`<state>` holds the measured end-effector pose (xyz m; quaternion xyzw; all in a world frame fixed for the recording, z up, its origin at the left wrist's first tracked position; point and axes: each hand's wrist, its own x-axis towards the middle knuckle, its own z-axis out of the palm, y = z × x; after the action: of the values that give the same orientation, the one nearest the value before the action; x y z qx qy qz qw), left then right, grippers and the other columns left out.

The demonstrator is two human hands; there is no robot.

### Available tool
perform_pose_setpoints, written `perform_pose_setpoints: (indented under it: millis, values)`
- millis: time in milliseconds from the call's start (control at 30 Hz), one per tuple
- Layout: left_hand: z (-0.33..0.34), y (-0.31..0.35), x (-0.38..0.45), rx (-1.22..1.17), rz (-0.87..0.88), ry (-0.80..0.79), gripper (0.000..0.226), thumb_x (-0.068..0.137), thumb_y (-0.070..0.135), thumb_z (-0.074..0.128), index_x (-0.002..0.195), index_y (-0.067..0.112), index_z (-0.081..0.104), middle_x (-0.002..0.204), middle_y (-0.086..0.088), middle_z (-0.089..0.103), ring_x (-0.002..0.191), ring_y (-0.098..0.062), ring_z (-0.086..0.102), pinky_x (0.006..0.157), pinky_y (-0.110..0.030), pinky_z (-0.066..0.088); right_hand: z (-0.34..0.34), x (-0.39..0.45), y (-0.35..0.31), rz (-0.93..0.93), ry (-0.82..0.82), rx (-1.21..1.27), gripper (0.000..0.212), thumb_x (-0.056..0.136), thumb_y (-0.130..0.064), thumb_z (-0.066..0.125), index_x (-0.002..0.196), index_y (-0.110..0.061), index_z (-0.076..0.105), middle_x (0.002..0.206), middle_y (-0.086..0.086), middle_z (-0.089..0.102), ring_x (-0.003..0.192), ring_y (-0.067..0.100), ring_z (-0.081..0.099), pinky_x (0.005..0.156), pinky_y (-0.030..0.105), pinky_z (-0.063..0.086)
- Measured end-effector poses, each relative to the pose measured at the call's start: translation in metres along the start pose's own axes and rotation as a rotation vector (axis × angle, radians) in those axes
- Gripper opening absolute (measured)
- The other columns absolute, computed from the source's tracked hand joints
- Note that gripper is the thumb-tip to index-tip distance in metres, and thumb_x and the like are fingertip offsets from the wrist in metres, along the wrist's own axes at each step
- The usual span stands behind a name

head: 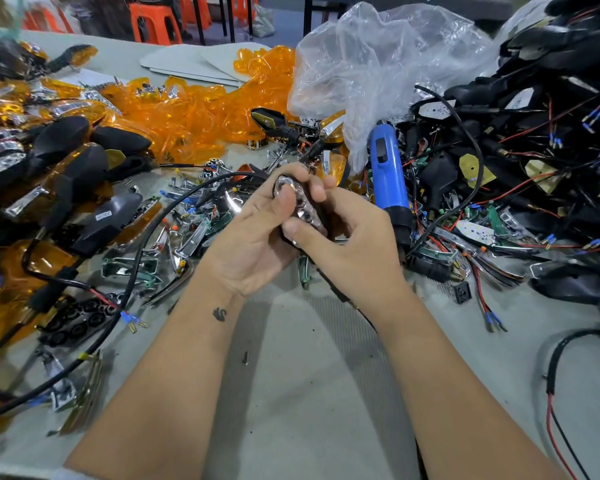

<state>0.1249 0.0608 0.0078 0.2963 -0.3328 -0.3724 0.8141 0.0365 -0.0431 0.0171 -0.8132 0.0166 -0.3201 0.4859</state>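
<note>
Both my hands meet over the middle of the table around one small turn-signal lamp part [300,207] with a shiny chrome reflector face. My left hand [257,237] cups it from the left, thumb pressed on the reflector's top. My right hand [347,237] grips it from the right, fingers curled over the far end and thumb on the lower end. A black cable [174,206] runs from the part out to the left. Most of the part's black housing is hidden by my fingers.
A blue electric screwdriver [388,174] lies just right of my hands. Orange lenses [187,112] and finished black lamps [84,161] pile up at the left. Black housings with red wires [534,150] heap at the right, a clear plastic bag [378,64] behind. Chrome reflectors [187,237] and a loose screw [246,357] litter the table.
</note>
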Motion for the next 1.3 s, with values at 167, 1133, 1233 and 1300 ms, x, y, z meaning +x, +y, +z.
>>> perform_pose_setpoints:
  millis: [167, 1133, 1233, 1300]
  values:
    - [0.002, -0.003, -0.001, -0.055, 0.025, 0.017, 0.041, 0.082, 0.030, 0.073, 0.122, 0.022, 0.068, 0.117, 0.001, 0.068, 0.130, -0.026, 0.054, 0.100, -0.046, 0.052, 0.004, -0.001, -0.002, -0.083, 0.078, -0.165, 0.019, 0.083, -0.027, 0.071, 0.073, -0.021, 0.057, 0.066, -0.013, 0.047, 0.064, 0.006, 0.045, 0.060, 0.024, 0.038]
    - [0.007, -0.018, 0.007, 0.233, 0.092, 0.368, 0.019, 0.085, 0.039, 0.063, 0.089, 0.024, 0.074, 0.088, -0.001, 0.071, 0.099, -0.026, 0.064, 0.092, -0.043, 0.055, 0.012, 0.000, 0.008, 0.161, 0.151, -0.019, 0.043, 0.097, -0.034, 0.061, 0.062, -0.010, 0.056, 0.054, -0.010, 0.035, 0.053, 0.008, 0.033, 0.053, 0.033, 0.031]
    - [0.007, -0.014, 0.007, 0.248, 0.082, 0.401, 0.015, 0.084, 0.032, 0.063, 0.085, 0.022, 0.074, 0.082, -0.001, 0.071, 0.080, -0.014, 0.066, 0.073, -0.030, 0.057, 0.012, 0.000, 0.010, 0.200, 0.121, 0.053, 0.047, 0.096, -0.035, 0.062, 0.054, -0.018, 0.050, 0.049, -0.013, 0.033, 0.050, 0.007, 0.031, 0.053, 0.029, 0.027]
    - [0.006, -0.012, 0.006, 0.232, 0.065, 0.454, 0.012, 0.081, 0.029, 0.065, 0.080, 0.022, 0.074, 0.080, -0.001, 0.070, 0.078, -0.014, 0.064, 0.073, -0.031, 0.055, 0.012, 0.000, 0.012, 0.214, 0.090, 0.078, 0.047, 0.096, -0.035, 0.063, 0.060, -0.005, 0.056, 0.050, -0.013, 0.032, 0.052, 0.006, 0.030, 0.054, 0.029, 0.026]
